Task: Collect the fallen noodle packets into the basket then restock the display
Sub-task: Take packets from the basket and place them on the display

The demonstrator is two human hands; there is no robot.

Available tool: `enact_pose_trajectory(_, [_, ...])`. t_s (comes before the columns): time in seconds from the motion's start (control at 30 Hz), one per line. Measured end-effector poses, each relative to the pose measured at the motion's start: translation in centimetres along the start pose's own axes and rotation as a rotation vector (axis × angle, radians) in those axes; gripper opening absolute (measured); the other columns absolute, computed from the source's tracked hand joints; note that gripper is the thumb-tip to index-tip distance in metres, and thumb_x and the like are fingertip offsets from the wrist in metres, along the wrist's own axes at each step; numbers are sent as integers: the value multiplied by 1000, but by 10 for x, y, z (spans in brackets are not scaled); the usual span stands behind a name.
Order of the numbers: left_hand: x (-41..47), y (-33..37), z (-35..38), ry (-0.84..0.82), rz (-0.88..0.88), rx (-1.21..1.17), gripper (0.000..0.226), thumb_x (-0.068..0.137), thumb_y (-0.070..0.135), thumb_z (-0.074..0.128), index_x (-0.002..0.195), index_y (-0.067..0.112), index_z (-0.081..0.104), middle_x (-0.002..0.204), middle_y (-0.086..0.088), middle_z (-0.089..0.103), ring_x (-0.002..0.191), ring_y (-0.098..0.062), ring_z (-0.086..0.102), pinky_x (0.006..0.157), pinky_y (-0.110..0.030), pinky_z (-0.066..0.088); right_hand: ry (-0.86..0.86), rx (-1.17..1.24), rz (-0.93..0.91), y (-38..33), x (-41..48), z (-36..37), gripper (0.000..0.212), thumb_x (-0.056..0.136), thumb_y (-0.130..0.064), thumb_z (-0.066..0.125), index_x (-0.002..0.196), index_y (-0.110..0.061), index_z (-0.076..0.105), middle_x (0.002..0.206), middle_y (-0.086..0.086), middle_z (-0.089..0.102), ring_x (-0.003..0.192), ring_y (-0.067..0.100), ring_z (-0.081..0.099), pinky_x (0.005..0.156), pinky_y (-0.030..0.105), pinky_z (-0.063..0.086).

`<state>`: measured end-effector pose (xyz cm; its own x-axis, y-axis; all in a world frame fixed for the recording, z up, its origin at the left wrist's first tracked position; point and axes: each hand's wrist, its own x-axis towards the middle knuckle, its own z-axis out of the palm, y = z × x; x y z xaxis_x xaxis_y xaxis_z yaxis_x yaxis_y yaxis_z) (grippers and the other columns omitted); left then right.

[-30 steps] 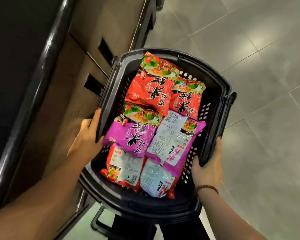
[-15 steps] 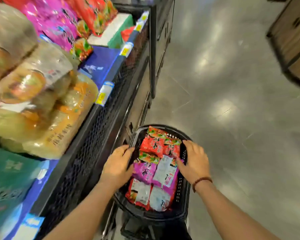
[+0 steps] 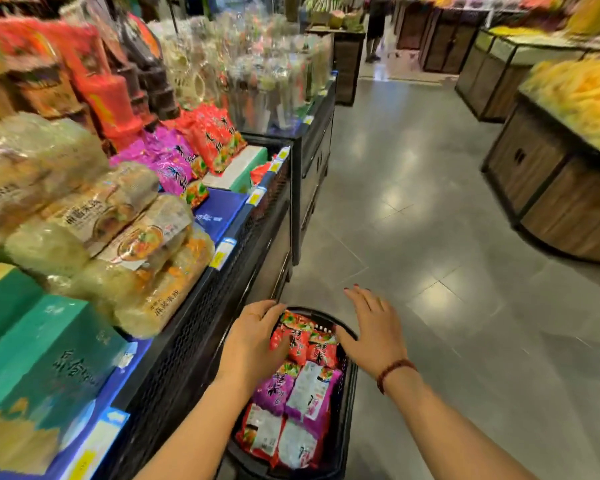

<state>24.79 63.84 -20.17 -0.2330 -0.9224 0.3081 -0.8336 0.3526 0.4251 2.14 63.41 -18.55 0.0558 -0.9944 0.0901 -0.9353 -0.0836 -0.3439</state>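
Head view: basket (image 3: 343, 403) full of noodle packets (image 3: 293, 393); left hand (image 3: 253, 337) spread on top packet, right hand (image 3: 371, 327) open, hovering just above rim.

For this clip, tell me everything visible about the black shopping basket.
The black basket looks like moulded plastic, with a rounded rim and slotted side walls. It sits low beside the dark mesh front of the display shelf. Red noodle packets lie at its far end, purple ones in the middle, and more near the camera, some back side up. The left hand rests on the far left rim and packets; the right hand is spread over the far right rim.
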Motion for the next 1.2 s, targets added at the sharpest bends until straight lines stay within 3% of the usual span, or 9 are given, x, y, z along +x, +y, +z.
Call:
enact_pose_trajectory(0.1, [4, 23, 13, 10, -24, 19, 53, 70, 27, 79, 119, 10, 68, 116, -8, 65, 106, -27, 63, 87, -35, 54, -7, 25, -41, 22, 8, -13, 67, 90, -50, 52, 148, -27, 28, 155, -4, 27, 140, 17, 25, 115, 32, 17])
enact_pose_trajectory(0.37, [49, 108, 70, 78, -151, 24, 55, 73, 34, 65, 123, 13, 65, 119, -2, 63, 111, -23, 57, 95, -29, 44, -31, 82, -160, 127, 43, -56, 66, 89, -49, 56, 147, -27, 33, 154, -4, 30, 140, 18, 28, 115, 34, 21])
enact_pose_trajectory(0.63, [86, 169, 98, 62, -285, 84, 55, 81, 34, 70, 132, 18, 58, 128, 1, 59, 121, -19, 50, 99, -27, 39, -26, 155, -247, 204, 82, -88, 65, 81, -50, 56, 136, -16, 50, 142, 5, 49, 131, 28, 44, 109, 40, 34])
enact_pose_trajectory(0.83, [131, 164, 106, 86, -346, 131, 54, 80, 28, 73, 131, 19, 59, 128, 2, 58, 120, -20, 51, 97, -28, 41, -57, 184, -289, 222, 141, -88, 63, 86, -44, 64, 141, -20, 44, 148, 1, 41, 134, 24, 39, 111, 37, 30])
enact_pose_trajectory(1.07, [202, 117, 133, 180, -464, 123, 55, 80, 25, 76, 132, 21, 58, 128, 4, 58, 121, -16, 48, 96, -26, 39, -169, 159, -427, 217, 253, -61, 61, 90, -44, 58, 144, -25, 37, 152, -5, 33, 139, 17, 28, 116, 34, 23])
enact_pose_trajectory(1.2, [238, 84, 143, 208, -575, 112, 54, 79, 20, 78, 129, 19, 60, 126, 3, 59, 119, -19, 50, 95, -27, 40, -182, 197, -513, 205, 319, -41, 58, 85, -42, 64, 137, -22, 47, 144, -2, 44, 133, 20, 38, 112, 37, 32])
